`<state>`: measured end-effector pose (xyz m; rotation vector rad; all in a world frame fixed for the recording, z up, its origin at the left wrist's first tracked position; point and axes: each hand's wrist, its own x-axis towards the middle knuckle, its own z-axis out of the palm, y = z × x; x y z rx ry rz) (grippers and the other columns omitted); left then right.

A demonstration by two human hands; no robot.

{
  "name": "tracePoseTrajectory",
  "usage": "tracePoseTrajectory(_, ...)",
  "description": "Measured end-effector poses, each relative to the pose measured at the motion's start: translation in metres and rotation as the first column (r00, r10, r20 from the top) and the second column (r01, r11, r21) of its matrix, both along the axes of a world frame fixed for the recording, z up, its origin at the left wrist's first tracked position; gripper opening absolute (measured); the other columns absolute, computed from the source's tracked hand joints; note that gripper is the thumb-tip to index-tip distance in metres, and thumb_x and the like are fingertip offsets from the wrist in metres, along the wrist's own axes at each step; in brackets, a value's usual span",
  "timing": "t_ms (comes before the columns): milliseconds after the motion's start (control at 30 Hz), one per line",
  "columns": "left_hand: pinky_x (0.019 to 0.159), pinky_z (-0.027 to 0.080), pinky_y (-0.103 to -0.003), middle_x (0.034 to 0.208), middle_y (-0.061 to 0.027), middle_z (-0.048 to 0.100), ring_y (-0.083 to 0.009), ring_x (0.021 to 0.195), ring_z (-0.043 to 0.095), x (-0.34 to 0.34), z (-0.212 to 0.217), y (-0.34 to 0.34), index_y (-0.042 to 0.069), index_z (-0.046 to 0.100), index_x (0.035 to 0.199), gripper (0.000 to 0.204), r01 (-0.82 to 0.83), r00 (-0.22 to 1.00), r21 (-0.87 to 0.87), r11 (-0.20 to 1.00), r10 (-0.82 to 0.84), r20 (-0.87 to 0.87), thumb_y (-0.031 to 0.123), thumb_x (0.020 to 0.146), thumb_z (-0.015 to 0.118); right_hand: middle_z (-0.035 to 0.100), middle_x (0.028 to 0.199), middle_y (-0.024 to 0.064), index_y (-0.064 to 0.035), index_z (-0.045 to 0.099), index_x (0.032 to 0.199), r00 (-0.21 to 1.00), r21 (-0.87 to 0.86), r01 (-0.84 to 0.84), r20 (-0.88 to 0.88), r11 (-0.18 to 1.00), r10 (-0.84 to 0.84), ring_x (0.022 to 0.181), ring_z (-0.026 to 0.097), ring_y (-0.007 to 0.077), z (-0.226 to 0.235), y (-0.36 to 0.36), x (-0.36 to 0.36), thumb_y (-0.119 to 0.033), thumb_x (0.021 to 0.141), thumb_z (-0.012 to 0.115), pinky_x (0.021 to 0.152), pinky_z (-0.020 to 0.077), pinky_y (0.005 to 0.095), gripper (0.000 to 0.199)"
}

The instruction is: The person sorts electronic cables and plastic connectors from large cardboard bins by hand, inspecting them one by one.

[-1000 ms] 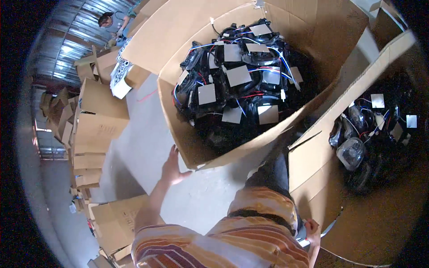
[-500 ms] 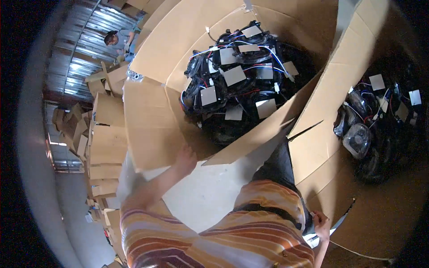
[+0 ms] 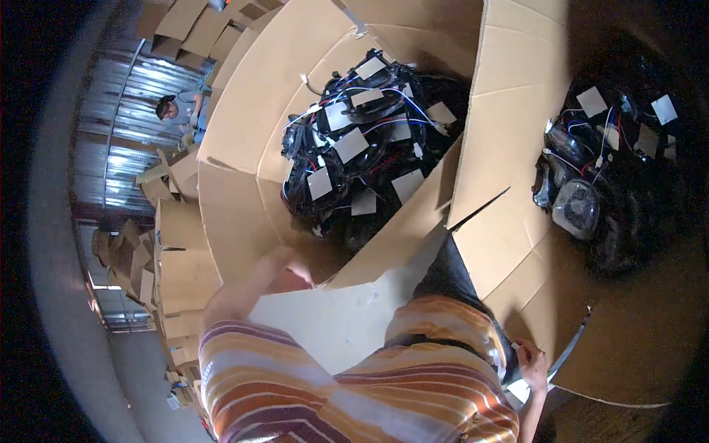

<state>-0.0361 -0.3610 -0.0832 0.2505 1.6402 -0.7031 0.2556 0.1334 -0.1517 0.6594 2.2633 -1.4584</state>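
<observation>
My left hand (image 3: 289, 269) is at the near left corner of a large open cardboard box (image 3: 230, 193), its fingers stretched over the cardboard and a little blurred. Inside that box lies a heap of black lamp-like parts (image 3: 373, 148) with loose wires, white connectors and pale square cards. My right hand (image 3: 532, 363) is closed low at the near edge of a second cardboard box (image 3: 509, 266); what its fingers pinch, if anything, is too small to name. Similar black parts (image 3: 617, 162) lie in this right box, one with a clear lens (image 3: 576, 209).
A split flap (image 3: 480, 210) stands between the boxes. Pale floor (image 3: 332, 317) shows in front of me. Cardboard boxes (image 3: 185, 277) are stacked along the left. Another person (image 3: 181, 111) is at the far left, by a corrugated metal wall (image 3: 129, 159).
My left hand has shifted slightly left from the box edge and its fingers have straightened. The view has turned, so both boxes appear further left. My right hand stays at the right box.
</observation>
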Motion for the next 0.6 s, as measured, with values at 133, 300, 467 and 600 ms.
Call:
tracePoseTrajectory(133,0.079,0.04,-0.035,0.103,-0.0099,0.052,-0.0238,0.095,0.049,-0.017,0.004,0.024,0.007,0.053,0.102,0.036,0.276,0.961,0.123,0.953,-0.275,-0.031,0.029,0.073,0.05,0.055,0.063,0.0136,-0.0012,0.056,0.087,0.998,0.037,-0.047,0.04,0.998,0.046,0.057,0.053,0.0202,-0.006,0.003,0.004,-0.008,0.074,0.046,0.053,0.0417,0.0303,0.018)
tracePoseTrajectory(300,0.073,0.042,-0.036,0.093,-0.0112,0.054,-0.0238,0.086,0.052,-0.029,0.001,0.05,0.006,0.055,0.093,0.029,0.396,0.914,0.144,0.907,-0.373,-0.162,0.027,0.074,0.049,0.056,0.062,0.0076,-0.0003,0.057,0.089,0.998,0.002,-0.037,0.058,0.999,0.036,0.058,0.052,0.0125,-0.02,0.01,0.013,-0.011,0.076,0.047,0.053,0.0408,0.0257,0.02)
tracePoseTrajectory(467,0.067,0.044,-0.038,0.081,-0.0127,0.056,-0.0261,0.076,0.054,-0.059,0.011,0.082,0.006,0.057,0.08,0.027,0.367,0.873,0.247,0.897,-0.24,-0.425,0.03,0.073,0.047,0.057,0.065,0.0079,-0.0005,0.057,0.09,0.997,-0.027,0.041,0.067,0.999,-0.039,0.061,0.052,0.0113,-0.015,0.003,0.007,-0.011,0.076,0.048,0.054,0.0409,0.0253,0.02)
tracePoseTrajectory(600,0.062,0.045,-0.039,0.071,-0.0139,0.057,-0.028,0.067,0.056,-0.069,0.025,0.112,0.005,0.059,0.07,0.03,0.35,0.802,0.353,0.868,-0.083,-0.591,0.032,0.072,0.046,0.057,0.068,0.0168,-0.0041,0.058,0.084,0.993,-0.019,0.069,0.095,0.997,-0.067,0.063,0.058,0.0275,0.01,0.0,-0.005,-0.012,0.073,0.047,0.057,0.0442,0.0347,0.018)
